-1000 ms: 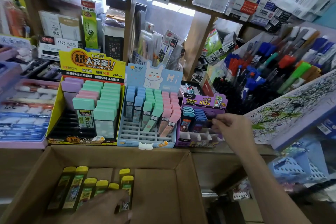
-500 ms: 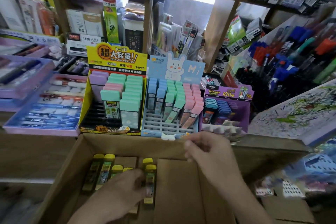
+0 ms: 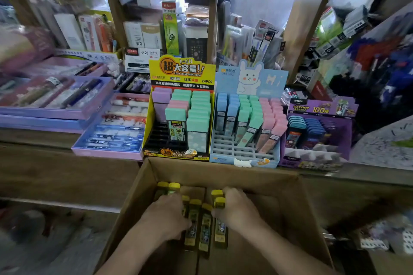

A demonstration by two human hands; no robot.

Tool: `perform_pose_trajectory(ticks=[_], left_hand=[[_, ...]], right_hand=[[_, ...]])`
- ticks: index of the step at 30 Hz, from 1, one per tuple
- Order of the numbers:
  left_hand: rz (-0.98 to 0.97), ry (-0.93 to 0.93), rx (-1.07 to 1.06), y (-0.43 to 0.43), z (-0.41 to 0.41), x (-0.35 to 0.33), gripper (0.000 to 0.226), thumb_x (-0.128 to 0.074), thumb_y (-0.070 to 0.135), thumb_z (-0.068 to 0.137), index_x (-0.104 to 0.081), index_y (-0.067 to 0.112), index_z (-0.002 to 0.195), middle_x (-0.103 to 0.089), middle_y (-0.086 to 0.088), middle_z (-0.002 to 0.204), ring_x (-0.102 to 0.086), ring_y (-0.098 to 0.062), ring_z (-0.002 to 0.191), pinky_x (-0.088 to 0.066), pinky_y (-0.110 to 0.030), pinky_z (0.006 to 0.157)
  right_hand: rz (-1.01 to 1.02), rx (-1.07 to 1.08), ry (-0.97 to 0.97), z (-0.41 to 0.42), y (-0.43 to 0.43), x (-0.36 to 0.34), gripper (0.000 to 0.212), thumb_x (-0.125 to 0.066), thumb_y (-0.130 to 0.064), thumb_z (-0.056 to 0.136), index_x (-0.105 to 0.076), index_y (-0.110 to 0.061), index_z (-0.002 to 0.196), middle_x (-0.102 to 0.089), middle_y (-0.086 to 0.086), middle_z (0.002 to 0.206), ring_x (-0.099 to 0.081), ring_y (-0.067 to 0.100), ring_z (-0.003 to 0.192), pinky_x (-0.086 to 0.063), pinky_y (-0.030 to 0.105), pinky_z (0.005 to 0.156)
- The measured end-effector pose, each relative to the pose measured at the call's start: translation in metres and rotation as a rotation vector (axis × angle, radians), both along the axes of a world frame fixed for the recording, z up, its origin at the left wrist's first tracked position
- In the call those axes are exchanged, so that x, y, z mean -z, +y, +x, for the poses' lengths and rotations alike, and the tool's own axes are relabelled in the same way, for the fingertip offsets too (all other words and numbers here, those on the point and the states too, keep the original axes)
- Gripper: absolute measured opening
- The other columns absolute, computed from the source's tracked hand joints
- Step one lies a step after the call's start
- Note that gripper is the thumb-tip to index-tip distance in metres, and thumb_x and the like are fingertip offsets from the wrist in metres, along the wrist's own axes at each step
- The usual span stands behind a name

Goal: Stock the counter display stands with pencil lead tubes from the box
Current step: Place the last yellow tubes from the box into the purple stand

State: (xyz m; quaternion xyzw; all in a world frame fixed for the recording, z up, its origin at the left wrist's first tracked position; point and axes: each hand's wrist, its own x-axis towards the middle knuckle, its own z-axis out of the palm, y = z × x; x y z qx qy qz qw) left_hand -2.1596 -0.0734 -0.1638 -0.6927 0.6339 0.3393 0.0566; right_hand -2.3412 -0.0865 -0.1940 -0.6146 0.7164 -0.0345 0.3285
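Note:
Several yellow-capped pencil lead tubes [image 3: 194, 223] lie side by side on the floor of an open cardboard box [image 3: 223, 171] below the counter. My left hand [image 3: 164, 219] is down in the box, fingers curled over the tubes on the left. My right hand [image 3: 240, 210] is beside it, fingers curled round the rightmost tube [image 3: 220, 204]. On the counter stand a yellow display stand [image 3: 182, 69] with mint, pink and purple tubes, a blue bunny stand [image 3: 243, 152] with empty front slots, and a purple stand [image 3: 321, 109].
Purple trays of pens [image 3: 55, 96] and a tray of mechanical pencils [image 3: 116, 127] sit left of the stands. Shelves of stationery rise behind. A rack of coloured pens [image 3: 384, 56] fills the right. The wooden counter edge [image 3: 67, 140] runs just above the box.
My right hand has left the purple stand and come down into the box next to my left hand. The view has dropped and shifted left.

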Motion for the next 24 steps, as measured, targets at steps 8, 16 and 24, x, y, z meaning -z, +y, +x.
perform_pose_trajectory(ticks=[8,16,24], left_hand=[[-0.055,-0.23,0.025,0.0,-0.001,0.022,0.044,-0.064,0.047,0.089,-0.05,0.024,0.124,-0.059,0.002,0.116,-0.06,-0.018,0.106,-0.047,-0.031,0.081],[-0.065,-0.206,-0.013,-0.003,-0.006,0.027,0.036,-0.062,0.056,0.085,-0.045,0.029,0.103,-0.045,0.01,0.087,-0.049,-0.013,0.084,-0.043,-0.029,0.074],[-0.03,-0.2,-0.008,-0.007,-0.008,0.028,0.045,-0.065,0.044,0.088,-0.049,0.024,0.125,-0.047,0.006,0.101,-0.055,-0.016,0.097,-0.042,-0.027,0.076]], right_hand=[[-0.091,0.131,0.036,0.016,0.002,0.006,0.032,-0.08,-0.036,0.087,-0.054,-0.026,0.103,-0.052,-0.001,0.12,-0.064,0.019,0.1,-0.051,0.029,0.074],[-0.014,0.138,0.054,0.014,-0.001,0.006,0.04,-0.076,-0.03,0.09,-0.057,-0.021,0.124,-0.049,0.003,0.129,-0.064,0.021,0.106,-0.055,0.031,0.083],[0.021,0.176,0.021,0.015,-0.005,0.005,0.039,-0.076,-0.024,0.09,-0.058,-0.02,0.124,-0.049,0.004,0.13,-0.063,0.02,0.107,-0.05,0.028,0.077]])
